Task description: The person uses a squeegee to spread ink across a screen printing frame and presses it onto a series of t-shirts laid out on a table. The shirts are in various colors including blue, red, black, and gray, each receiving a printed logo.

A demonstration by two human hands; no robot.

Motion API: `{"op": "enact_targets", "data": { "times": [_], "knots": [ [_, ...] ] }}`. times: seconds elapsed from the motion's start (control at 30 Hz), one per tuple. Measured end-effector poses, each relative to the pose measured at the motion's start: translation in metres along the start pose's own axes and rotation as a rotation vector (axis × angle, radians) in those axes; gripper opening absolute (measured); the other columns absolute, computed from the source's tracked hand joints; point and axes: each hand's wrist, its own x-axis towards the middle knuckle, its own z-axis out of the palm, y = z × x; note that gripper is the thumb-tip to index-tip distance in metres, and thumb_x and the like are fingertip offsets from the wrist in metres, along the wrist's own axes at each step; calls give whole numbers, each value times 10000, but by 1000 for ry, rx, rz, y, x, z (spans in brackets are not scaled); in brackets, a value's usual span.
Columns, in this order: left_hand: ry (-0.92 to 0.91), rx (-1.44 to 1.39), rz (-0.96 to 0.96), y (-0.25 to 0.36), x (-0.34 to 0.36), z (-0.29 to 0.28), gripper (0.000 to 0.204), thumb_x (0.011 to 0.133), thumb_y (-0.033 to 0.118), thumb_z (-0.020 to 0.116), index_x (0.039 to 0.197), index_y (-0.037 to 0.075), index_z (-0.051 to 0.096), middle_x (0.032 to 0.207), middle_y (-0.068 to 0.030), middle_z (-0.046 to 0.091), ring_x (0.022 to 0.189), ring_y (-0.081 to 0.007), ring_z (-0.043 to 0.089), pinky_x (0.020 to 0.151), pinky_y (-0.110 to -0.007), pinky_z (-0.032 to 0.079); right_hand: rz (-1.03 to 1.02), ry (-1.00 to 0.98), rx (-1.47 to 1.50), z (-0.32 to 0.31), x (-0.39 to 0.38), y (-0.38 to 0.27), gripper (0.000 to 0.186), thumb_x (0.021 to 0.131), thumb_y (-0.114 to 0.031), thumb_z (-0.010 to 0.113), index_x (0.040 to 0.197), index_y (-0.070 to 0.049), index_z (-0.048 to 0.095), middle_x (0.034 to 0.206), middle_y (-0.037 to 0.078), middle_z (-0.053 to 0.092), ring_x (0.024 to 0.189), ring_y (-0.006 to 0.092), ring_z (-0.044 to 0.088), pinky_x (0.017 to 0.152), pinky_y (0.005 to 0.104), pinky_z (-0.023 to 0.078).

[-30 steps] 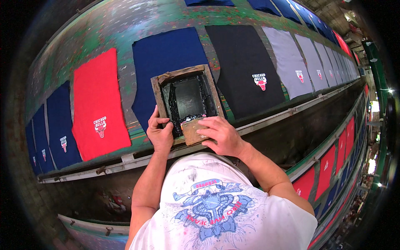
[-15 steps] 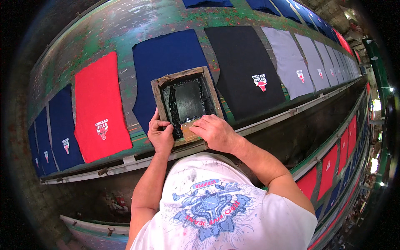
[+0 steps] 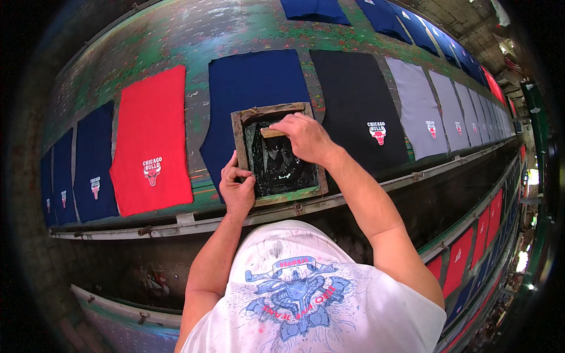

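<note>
A wooden screen-printing frame (image 3: 324,181) lies on the lower part of a navy fabric piece (image 3: 259,79). Wet black ink (image 3: 285,179) is smeared over the mesh inside it. My left hand (image 3: 239,188) grips the frame's left side near its lower corner, thumb and fingers closed. In my right hand (image 3: 307,136) is a wooden squeegee (image 3: 272,133), held inside the frame close to its far edge. The squeegee's lower edge and the fabric beneath the mesh are hidden.
A red fabric piece (image 3: 154,135) with a bull-head print lies to the left, a black one (image 3: 356,106) to the right. Grey pieces (image 3: 414,106) continue rightward along the long green table. A metal rail (image 3: 341,200) runs along its near edge. Another table with red pieces (image 3: 459,265) stands at right.
My right hand has pushed the squeegee from the frame's near edge to its far end. My left hand stays on the frame's side. The whole view has shifted slightly.
</note>
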Motion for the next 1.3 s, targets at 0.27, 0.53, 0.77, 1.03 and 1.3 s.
{"op": "enact_targets", "data": {
  "times": [0.27,0.53,0.77,1.03,1.3],
  "knots": [
    [5,64,4,1,-1,1,101,773,-33,764,828,43,724,1631,-278,648,1456,-354,632,1248,-450,432,-74,-41,-16,-1,-75,-66,367,884,1,690,1212,-84,833,1095,120,802,1036,320,750,942,451,600],
    [-34,41,18,0,-1,-1,119,793,-78,758,835,23,713,1651,-284,625,1499,-326,614,1269,-444,412,-31,-178,122,-17,-23,-15,386,865,74,674,1189,-73,824,1041,150,777,1068,383,735,970,495,610],
    [-45,82,40,-2,-1,-2,130,797,-85,747,861,24,713,1655,-276,619,1507,-328,607,1269,-449,413,-14,-24,-14,0,0,-1,412,916,62,674,1265,-96,827,1102,131,803,1022,358,741,942,474,603],
    [-33,5,30,2,0,1,128,768,-57,747,846,38,711,1625,-272,641,1493,-368,600,1271,-461,401,-75,-58,-21,2,-80,-69,391,906,-51,707,1270,-120,832,1072,108,804,996,298,761,926,448,599],
    [-50,14,14,7,2,1,114,804,-93,718,838,13,692,1641,-270,612,1523,-346,580,1281,-441,393,-35,-175,103,-3,-121,-88,492,846,-155,875,1328,-82,803,1337,137,725,1243,325,692,1102,465,549]
  ]
}}
